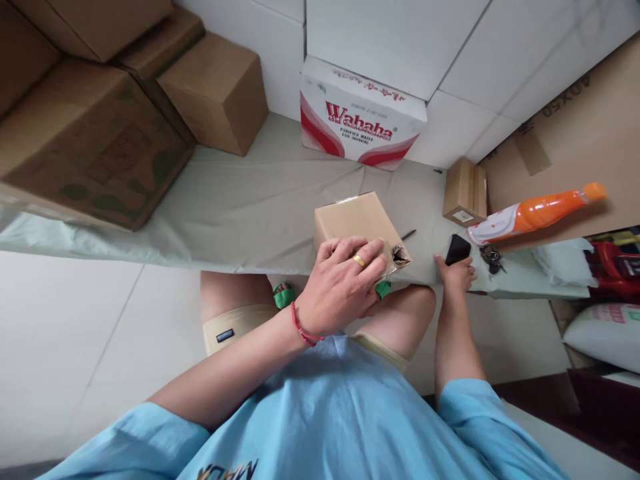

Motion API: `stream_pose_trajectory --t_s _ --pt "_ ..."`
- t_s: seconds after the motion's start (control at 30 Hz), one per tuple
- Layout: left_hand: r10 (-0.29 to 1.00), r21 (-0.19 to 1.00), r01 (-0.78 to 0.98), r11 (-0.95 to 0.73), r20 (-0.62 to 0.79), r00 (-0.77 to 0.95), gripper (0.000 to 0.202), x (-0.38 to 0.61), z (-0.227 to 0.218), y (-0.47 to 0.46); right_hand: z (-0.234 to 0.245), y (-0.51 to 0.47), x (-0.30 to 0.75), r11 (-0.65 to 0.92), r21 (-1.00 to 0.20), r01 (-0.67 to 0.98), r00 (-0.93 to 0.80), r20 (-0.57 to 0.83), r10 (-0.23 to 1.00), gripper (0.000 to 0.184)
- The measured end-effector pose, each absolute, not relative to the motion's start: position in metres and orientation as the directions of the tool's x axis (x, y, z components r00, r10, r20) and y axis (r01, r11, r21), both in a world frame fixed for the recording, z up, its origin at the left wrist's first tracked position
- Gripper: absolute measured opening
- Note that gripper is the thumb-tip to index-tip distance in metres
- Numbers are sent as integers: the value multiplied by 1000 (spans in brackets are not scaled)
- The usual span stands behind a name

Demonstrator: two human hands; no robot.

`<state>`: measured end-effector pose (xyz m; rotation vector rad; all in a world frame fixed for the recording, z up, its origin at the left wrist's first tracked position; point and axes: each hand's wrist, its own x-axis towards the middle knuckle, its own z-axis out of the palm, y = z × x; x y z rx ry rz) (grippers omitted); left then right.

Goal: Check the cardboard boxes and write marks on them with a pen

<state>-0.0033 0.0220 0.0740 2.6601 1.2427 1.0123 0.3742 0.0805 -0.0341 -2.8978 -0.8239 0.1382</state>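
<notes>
A small brown cardboard box point(356, 220) sits near the front edge of a cloth-covered table point(250, 207). My left hand point(340, 287), with a gold ring and a red wrist cord, lies flat on the box's near side, fingers stretched over its top edge. One near corner of the box point(400, 255) looks torn open. My right hand point(456, 273) rests at the table edge to the right, fingers curled around the lower end of a black phone point(457, 249).
A pen point(408, 235) lies right of the box. Keys point(491, 257), an orange bottle point(537, 212) and a small carton point(465, 192) sit further right. A Wahaha carton point(360, 113) stands behind. Large brown boxes point(95, 133) fill the left.
</notes>
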Motion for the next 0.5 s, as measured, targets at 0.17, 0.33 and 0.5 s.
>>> stream_pose_trajectory --t_s 0.17,0.33,0.5 --pt "686 282 674 -683 566 458 32 -3 73 22 -40 93 379 -897 -147 416 904 -40 426 94" --pt "684 268 683 -679 568 457 32 -5 73 19 -35 89 392 -913 -149 379 913 -97 395 96" --pt "684 280 669 -689 556 472 32 -6 73 20 -32 51 394 -850 -150 506 850 -84 520 101"
